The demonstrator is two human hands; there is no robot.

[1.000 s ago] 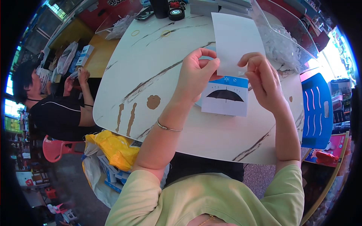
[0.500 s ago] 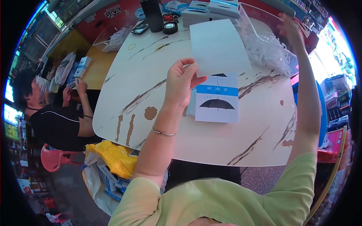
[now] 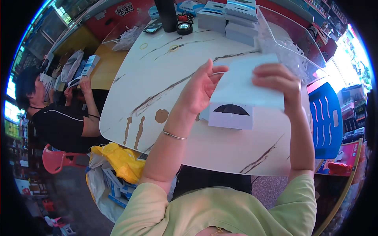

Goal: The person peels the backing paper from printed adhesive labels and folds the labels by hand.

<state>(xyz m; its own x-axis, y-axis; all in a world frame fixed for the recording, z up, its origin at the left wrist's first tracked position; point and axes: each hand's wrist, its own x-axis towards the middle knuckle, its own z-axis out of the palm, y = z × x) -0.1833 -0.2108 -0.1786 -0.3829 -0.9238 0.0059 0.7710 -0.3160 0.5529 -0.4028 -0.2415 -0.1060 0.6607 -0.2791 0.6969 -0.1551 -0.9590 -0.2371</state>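
A pale blank sheet [image 3: 244,84], blurred by motion, is held up above the white marble-patterned table [image 3: 165,92]. My right hand [image 3: 277,80] has its fingers wrapped over the sheet's right side. At the sheet's left edge is my left hand [image 3: 201,88], its fingers apart and its palm turned toward the sheet. Beneath the sheet lies a stack of white cards or boxes [image 3: 232,122] printed with a black umbrella; its upper part is hidden.
Stacked umbrella boxes [image 3: 212,19], a black bottle [image 3: 167,17] and a round black tin [image 3: 184,28] stand at the back. A clear bin [image 3: 291,57] holds white strips. To the left sits a co-worker [image 3: 59,122]. A yellow bag [image 3: 120,161] is below the table's edge.
My right hand has come back from the far right onto the sheet. The sheet has moved lower and to the right, and my left hand has opened beside it.
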